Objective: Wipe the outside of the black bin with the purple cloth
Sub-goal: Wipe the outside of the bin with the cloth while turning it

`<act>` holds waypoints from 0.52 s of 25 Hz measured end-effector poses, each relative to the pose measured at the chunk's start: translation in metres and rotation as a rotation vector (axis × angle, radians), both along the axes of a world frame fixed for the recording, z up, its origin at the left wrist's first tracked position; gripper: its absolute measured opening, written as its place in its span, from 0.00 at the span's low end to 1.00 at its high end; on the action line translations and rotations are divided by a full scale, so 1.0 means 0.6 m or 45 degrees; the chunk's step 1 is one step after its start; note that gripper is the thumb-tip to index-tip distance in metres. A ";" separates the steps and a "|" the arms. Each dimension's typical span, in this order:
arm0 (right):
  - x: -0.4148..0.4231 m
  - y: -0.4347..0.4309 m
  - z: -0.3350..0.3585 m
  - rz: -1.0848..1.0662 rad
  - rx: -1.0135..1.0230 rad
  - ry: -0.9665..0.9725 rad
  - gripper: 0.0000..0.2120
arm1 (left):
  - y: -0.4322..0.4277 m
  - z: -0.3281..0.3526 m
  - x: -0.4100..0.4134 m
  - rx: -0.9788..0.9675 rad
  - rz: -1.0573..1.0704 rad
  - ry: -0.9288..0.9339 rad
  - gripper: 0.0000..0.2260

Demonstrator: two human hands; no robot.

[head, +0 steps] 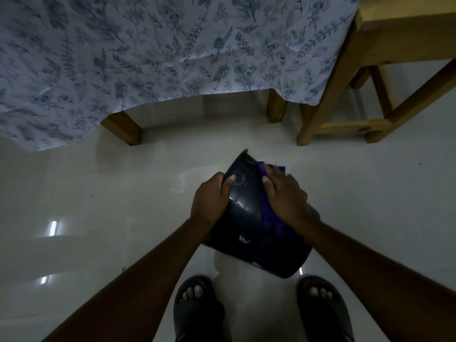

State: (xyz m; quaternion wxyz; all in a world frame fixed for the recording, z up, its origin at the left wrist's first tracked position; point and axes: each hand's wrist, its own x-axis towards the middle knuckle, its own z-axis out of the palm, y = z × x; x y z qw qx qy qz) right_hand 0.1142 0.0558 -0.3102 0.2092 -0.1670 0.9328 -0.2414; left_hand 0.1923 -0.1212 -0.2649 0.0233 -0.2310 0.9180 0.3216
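The bin (249, 218) is held off the floor (98, 206), tilted, above and in front of the person's sandalled feet (197, 307). The left hand (212, 196) is clamped on the bin near its rim, thumb lying on the outer wall. The right hand (283, 196) is pressed flat, fingers together, on the cloth (267, 213), which lies against the bin's right side and hangs down over it.

Risks from this position:

1. Drop. The bin is carried by one hand only, at the rim. The wall looks glossy; a hard wiping stroke from the right could likely twist it out of that grip, and it would fall onto the feet or the tiles.
2. Cloth slip. The cloth is held by palm pressure, not gripped. A fast stroke may leave it bunched or let it slide off.
3. Missed areas. A pale scuff (244, 239) shows low on the near wall; the far side and base are hidden, so coverage there cannot be judged.
4. Collision. A table leg (123, 127) and a stool (345, 114) stand ahead, well apart from the bin for now.

Contents: the bin's opening faces away from view. Whether anything is inside cannot be told; if so, the tilt could spill it.
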 end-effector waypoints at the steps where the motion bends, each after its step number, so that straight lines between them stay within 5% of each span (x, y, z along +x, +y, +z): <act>1: -0.018 0.009 -0.008 -0.125 -0.026 -0.131 0.26 | 0.000 0.000 0.002 -0.013 0.006 -0.001 0.18; 4: 0.034 0.033 0.004 -0.234 -0.007 -0.117 0.26 | 0.001 0.000 0.003 -0.042 0.044 -0.044 0.19; 9: 0.104 0.004 0.026 0.124 0.044 0.248 0.26 | 0.001 -0.003 0.000 -0.044 0.029 -0.027 0.18; 13: -0.017 0.013 0.008 -0.163 -0.100 -0.152 0.25 | 0.006 0.003 -0.013 -0.063 0.046 -0.032 0.19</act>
